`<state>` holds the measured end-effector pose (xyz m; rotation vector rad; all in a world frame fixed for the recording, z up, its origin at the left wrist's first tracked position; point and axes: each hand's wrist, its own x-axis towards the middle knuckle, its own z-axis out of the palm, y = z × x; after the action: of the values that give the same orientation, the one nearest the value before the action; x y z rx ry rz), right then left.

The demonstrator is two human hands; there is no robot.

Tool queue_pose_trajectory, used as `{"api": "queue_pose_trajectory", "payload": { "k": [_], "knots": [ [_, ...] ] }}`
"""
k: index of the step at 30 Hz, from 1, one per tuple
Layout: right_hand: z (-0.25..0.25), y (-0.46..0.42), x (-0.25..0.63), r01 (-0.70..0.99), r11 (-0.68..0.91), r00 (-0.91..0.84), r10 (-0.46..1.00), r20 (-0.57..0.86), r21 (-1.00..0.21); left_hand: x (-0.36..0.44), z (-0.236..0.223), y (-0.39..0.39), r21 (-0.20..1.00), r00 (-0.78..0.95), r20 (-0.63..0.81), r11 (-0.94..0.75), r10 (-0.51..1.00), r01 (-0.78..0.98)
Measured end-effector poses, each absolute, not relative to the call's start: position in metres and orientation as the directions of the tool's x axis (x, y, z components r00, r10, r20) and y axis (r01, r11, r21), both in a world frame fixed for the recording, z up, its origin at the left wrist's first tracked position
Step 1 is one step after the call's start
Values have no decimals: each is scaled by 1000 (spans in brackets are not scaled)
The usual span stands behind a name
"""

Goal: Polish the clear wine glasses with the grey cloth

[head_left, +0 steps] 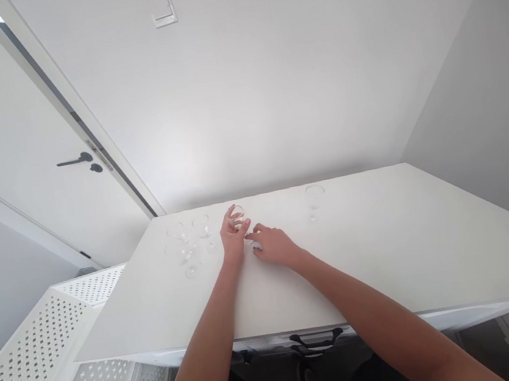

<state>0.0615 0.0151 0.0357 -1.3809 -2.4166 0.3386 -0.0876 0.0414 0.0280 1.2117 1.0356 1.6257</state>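
Though hand-held, wine glass [238, 214] beside three glasses [188, 245].

Left hand [233, 230] grips a glass [238, 215]; right hand [274, 246] touches its base.

both arms stretched forward, left hand [234, 232] fingers curled, right hand [274, 246] palm down beside it

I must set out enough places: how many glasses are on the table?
5: three in a cluster far left, one in the left hand, one alone far right.
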Motion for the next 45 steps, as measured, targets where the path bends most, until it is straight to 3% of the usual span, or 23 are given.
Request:
{"api": "queue_pose_trajectory", "payload": {
  "k": [3,7,17,24,30,35,41,45],
  "knots": [
    [40,12,61,827,504,-499,862,87,-249,-86,28,41,958,-84,270,-276,959,-76],
    [44,8,58,851,501,-502,864,36,-158,-84,26,41,955,-7,276,-275,961,-110],
    [51,3,55,924,335,-348,937,-43,-182,-80,22,41,960,115,275,-266,955,-86],
    [46,17,70,985,43,-75,978,-194,-166,-83,19,42,971,23,239,-239,971,-6],
    [43,28,92,995,34,-58,964,-258,-97,-81,20,41,981,19,192,-192,981,11],
    [44,26,93,992,10,-42,967,-251,-127,-81,20,41,982,-14,191,-191,981,-10],
    [51,22,95,980,-63,9,962,-272,-189,-93,23,29,948,-231,260,-294,938,-126],
    [60,15,97,968,-108,51,969,-241,-227,-99,21,8,929,-433,226,-326,872,-173]
  ]
}}
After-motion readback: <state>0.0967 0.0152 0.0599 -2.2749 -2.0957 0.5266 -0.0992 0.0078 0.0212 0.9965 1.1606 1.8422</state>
